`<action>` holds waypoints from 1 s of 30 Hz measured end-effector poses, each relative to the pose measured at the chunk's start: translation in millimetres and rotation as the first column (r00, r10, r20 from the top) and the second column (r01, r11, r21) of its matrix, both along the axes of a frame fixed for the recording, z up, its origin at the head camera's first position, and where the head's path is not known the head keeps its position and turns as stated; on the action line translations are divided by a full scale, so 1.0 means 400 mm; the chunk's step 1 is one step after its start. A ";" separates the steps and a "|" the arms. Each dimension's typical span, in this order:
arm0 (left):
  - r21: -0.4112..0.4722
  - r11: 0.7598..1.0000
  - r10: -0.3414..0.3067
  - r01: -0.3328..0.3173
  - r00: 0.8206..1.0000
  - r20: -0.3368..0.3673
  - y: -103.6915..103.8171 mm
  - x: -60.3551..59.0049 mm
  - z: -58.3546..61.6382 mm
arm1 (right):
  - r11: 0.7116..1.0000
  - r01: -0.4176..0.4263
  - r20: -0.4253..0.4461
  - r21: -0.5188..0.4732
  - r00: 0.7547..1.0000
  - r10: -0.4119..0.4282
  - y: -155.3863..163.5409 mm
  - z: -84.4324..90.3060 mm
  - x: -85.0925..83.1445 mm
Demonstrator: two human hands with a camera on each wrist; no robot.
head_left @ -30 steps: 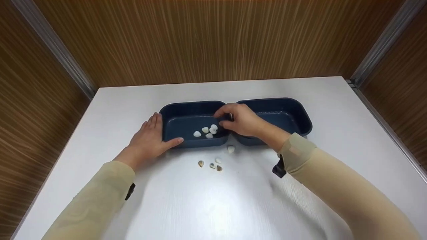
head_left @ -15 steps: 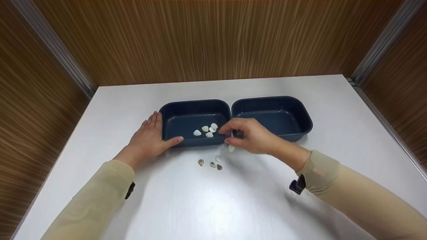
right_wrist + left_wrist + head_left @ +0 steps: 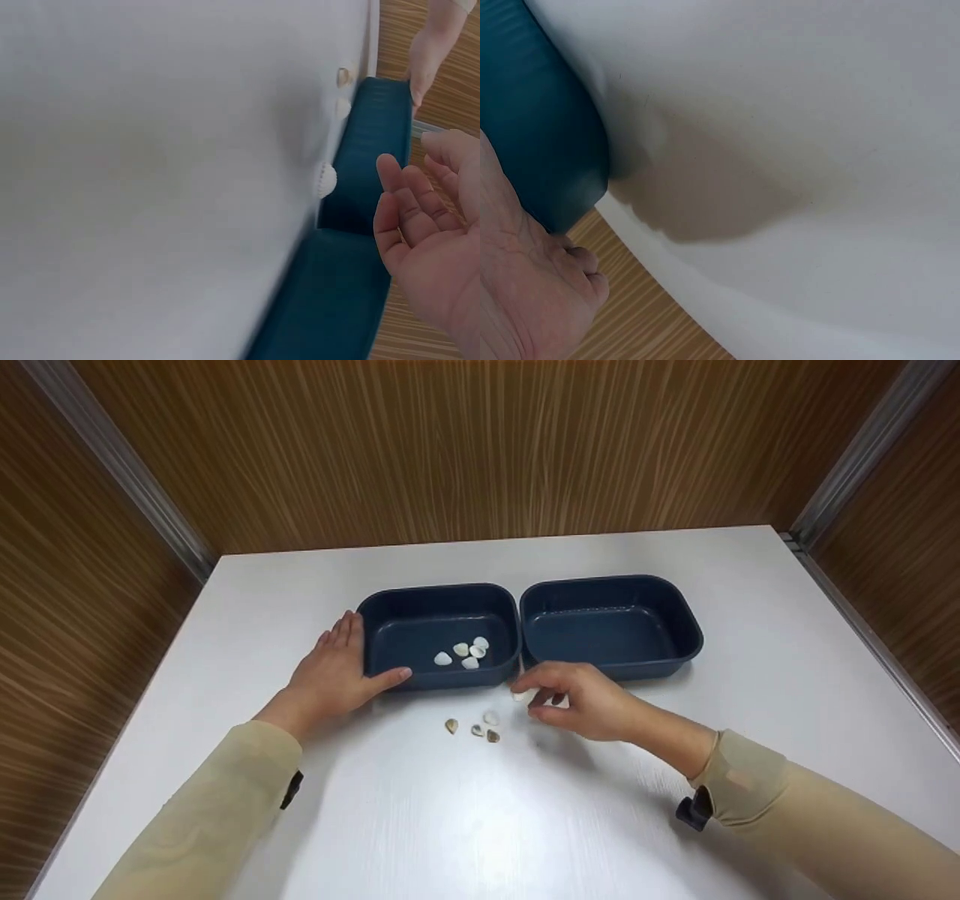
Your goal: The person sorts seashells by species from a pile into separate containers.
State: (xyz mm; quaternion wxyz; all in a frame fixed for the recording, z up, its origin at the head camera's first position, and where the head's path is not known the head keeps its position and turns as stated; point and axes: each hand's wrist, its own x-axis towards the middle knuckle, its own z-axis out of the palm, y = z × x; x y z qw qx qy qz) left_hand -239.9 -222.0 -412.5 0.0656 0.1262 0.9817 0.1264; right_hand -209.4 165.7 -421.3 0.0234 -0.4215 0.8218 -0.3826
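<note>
Two dark blue trays stand side by side: the left tray [image 3: 390, 607] holds several white shells [image 3: 463, 652], while nothing lies in the right tray [image 3: 686, 630]. My left hand [image 3: 337, 671] lies flat against the left tray's outer side, thumb along its front wall; the left wrist view shows the palm [image 3: 517, 300] by the tray corner [image 3: 540, 150]. My right hand [image 3: 534, 699] hovers low in front of the trays, fingers loosely bent and holding nothing. Its fingertips [image 3: 405, 187] are right by a white shell [image 3: 518, 696] [image 3: 326, 180] on the table against the trays.
Several small shells [image 3: 477, 729] lie loose on the white table [image 3: 525, 825] in front of the left tray. Wood-grain walls close in the table at the back and on both sides.
My right hand drew back from over the left tray and came down to the table beside the white shell. The left hand and the trays stayed put.
</note>
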 end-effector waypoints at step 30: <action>-0.003 1.000 0.008 -0.008 1.000 0.009 0.000 -0.002 0.001 | 0.998 0.037 0.052 0.051 0.998 -0.040 0.000 -0.069 -0.013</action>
